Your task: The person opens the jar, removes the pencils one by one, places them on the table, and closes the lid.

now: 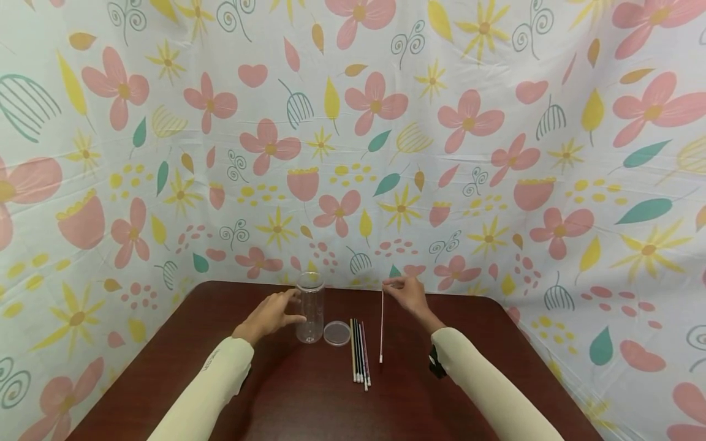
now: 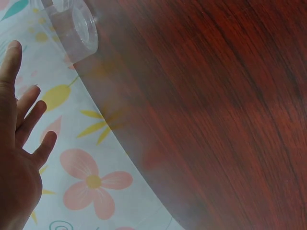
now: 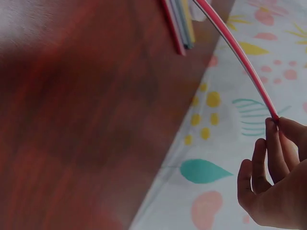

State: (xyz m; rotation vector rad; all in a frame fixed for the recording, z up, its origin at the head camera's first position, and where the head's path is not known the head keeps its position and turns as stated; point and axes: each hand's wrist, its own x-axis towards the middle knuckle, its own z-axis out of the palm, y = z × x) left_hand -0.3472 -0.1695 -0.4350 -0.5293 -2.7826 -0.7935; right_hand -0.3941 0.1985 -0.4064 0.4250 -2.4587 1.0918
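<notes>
My right hand [image 1: 409, 295] pinches one end of a pink and white pencil [image 1: 382, 324] between thumb and fingertips. The pencil hangs nearly upright, its white eraser end down near the table. In the right wrist view the same pencil [image 3: 244, 55] looks bowed. My left hand [image 1: 273, 315] is beside a tall clear jar [image 1: 311, 312], fingers spread and thumb apart; whether it touches the jar is hard to tell. The jar [image 2: 79, 36] stands uncapped. A clear round lid [image 1: 337, 332] lies right of it. Several pencils [image 1: 358, 352] lie side by side between the lid and the held pencil.
A dark reddish wooden table [image 1: 309, 404] carries everything. Its back edge meets a flower-printed cloth [image 1: 408, 184] hanging behind and at both sides.
</notes>
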